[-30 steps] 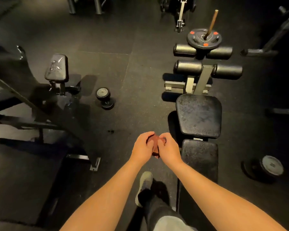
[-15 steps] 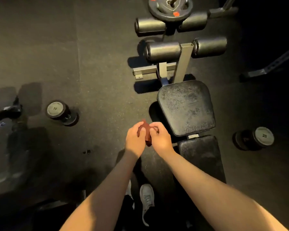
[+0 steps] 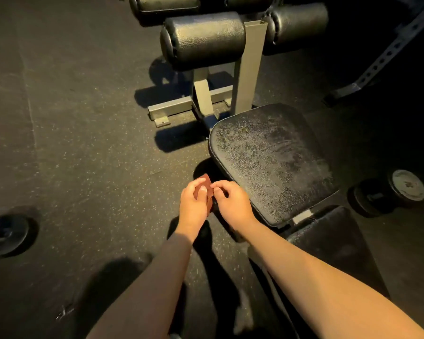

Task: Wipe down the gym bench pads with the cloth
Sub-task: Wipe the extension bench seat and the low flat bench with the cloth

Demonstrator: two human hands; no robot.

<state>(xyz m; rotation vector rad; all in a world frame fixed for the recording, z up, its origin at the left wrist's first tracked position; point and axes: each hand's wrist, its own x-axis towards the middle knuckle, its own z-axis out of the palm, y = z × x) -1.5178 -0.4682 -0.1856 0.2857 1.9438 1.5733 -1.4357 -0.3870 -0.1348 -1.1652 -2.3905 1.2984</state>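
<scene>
As the pad [image 3: 272,162] nears, left hand [image 3: 194,205] and right hand [image 3: 233,204] grip cloth [image 3: 204,182].

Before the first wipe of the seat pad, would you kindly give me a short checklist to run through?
1. Grip on the cloth: ok, the left hand and right hand both pinch it.
2. The cloth opened out for wiping: not ok, it is bunched between the hands.
3. The cloth touching the seat pad: not ok, it is held off the pad's left edge.
4. Top of the seat pad free of objects: ok, though its surface looks smeared.
5. The cloth damp: cannot tell.
</scene>
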